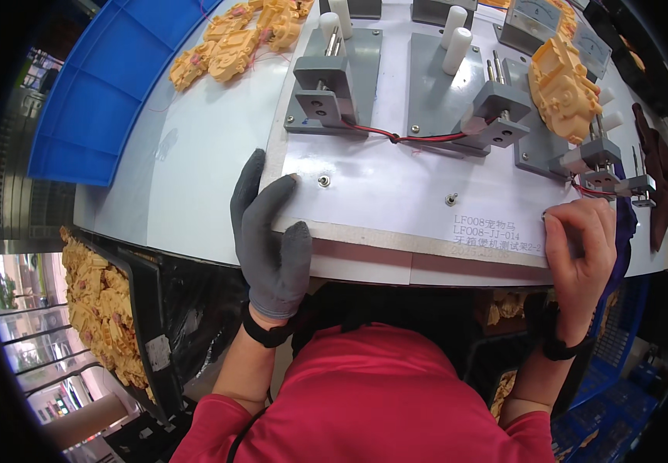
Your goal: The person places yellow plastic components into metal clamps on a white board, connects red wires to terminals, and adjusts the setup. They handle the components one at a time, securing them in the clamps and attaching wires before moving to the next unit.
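My left hand (271, 239), in a grey glove, rests at the near left corner of a white test board (372, 208). Its fingers are apart and hold nothing. Bare and curled, my right hand (585, 243) is at the board's near right part, thumb and forefinger pinched around something small and mostly hidden. Two small metal toggle switches, a left one (324, 181) and a middle one (451, 199), stick up between my hands. Behind them stand grey metal fixtures, a left one (322, 89) and a middle one (496, 112). A yellow plastic casing (561, 89) sits on the right fixture.
Red and black wires (396, 139) link the fixtures. White posts (457, 50) and a panel meter (531, 23) stand farther back. More yellow casings (230, 50) lie at the far left beside a blue tray (91, 100). Below the table's left edge, a black bin holds yellow parts (102, 309).
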A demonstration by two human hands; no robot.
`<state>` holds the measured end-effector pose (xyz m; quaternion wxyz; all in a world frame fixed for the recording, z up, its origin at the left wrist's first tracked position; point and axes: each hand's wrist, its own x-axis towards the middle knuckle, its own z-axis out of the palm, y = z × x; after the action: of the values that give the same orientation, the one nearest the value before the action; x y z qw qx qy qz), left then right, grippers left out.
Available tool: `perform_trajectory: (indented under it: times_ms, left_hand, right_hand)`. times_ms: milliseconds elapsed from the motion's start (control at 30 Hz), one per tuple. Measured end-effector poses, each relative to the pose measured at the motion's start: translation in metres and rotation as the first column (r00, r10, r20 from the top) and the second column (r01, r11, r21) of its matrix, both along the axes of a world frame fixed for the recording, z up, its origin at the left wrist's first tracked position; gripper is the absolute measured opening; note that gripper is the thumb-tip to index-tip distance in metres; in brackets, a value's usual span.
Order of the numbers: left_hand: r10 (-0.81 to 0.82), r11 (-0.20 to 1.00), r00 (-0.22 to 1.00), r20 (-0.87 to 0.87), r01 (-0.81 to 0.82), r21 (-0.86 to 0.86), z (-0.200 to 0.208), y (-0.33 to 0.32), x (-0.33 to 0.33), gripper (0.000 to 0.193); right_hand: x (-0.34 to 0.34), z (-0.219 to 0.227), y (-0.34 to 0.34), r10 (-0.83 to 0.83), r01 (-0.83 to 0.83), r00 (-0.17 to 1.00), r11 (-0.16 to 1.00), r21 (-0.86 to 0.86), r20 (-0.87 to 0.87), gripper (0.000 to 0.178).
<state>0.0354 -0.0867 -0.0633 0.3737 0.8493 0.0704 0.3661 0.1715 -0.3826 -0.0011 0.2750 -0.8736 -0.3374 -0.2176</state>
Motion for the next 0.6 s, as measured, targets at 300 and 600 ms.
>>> perform_trajectory:
  times_ms: [300, 600]
  left_hand:
    - [0.018, 1.0, 1.0, -0.015, -0.018, 0.023, 0.0002, -0.0002, 0.0001, 0.042]
    - [0.018, 0.999, 1.0, -0.026, -0.017, 0.032, 0.0015, -0.0002, -0.0008, 0.042]
  right_hand:
    - [0.0006, -0.0001, -0.0004, 0.007, -0.007, 1.0, 1.0, 0.001, 0.012, 0.011]
    - [0.0009, -0.001, -0.0008, 0.007, -0.007, 1.0, 1.0, -0.001, 0.015, 0.01]
